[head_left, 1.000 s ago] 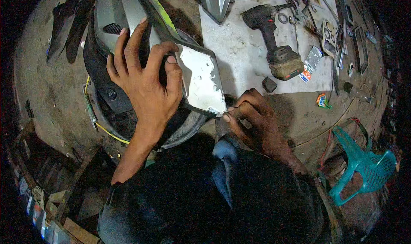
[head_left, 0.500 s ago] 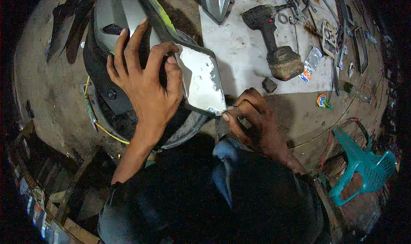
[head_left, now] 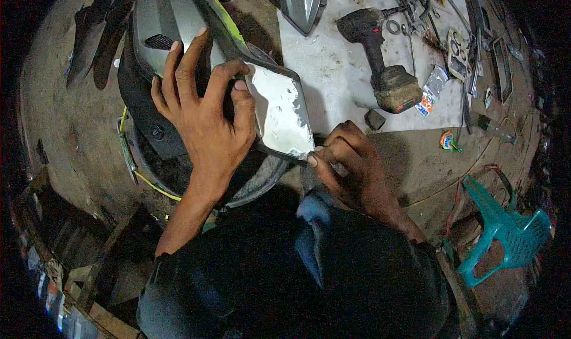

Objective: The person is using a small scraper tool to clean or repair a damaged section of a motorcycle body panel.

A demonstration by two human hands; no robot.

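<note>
A silver-grey motorcycle body panel (head_left: 171,12) with a yellow-green strip lies in front of me. Against its right side sits a dark-rimmed, white-faced piece (head_left: 278,114), patchy along its right edge; whether the two are joined I cannot tell. My left hand (head_left: 205,110) pinches the left edge of the white-faced piece between thumb and forefinger, while its other fingers reach over the silver panel. At the lower right corner my right hand (head_left: 350,163) pinches the rim with thumb and forefinger, its remaining fingers curled. Below the panel shows a dark round rim (head_left: 262,181).
A dirty cordless drill (head_left: 380,59) lies on a white sheet (head_left: 333,80), near several loose tools and metal parts. A small dark block (head_left: 374,119) sits by the sheet's edge. To the right is a teal plastic piece (head_left: 505,235); another silver panel (head_left: 301,3) lies at the far side.
Almost nothing differs. Both hands keep their pinch on the white-faced piece, and the whole scene has shifted very slightly in the picture.
</note>
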